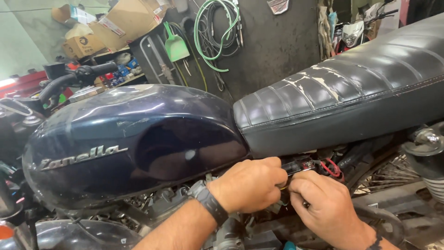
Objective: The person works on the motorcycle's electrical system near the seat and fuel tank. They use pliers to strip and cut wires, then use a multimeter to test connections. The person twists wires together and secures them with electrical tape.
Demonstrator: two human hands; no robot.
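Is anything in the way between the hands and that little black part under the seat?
Nothing visible: the left hand and right hand already touch the small black part, tucked just below the seat beside red wires.

Both hands work in a tight pocket under the motorcycle. The left hand (249, 185) and right hand (323, 208) sit close together, hemmed in from above by the dark blue fuel tank (125, 139) and the lower edge of the black seat (342, 102). Red wires (330, 167) crowd the gap just beyond the fingers. To the right, the shock absorber (428, 153) and wheel spokes (384, 173) block the way. The open side lies toward the camera, where the forearms enter.
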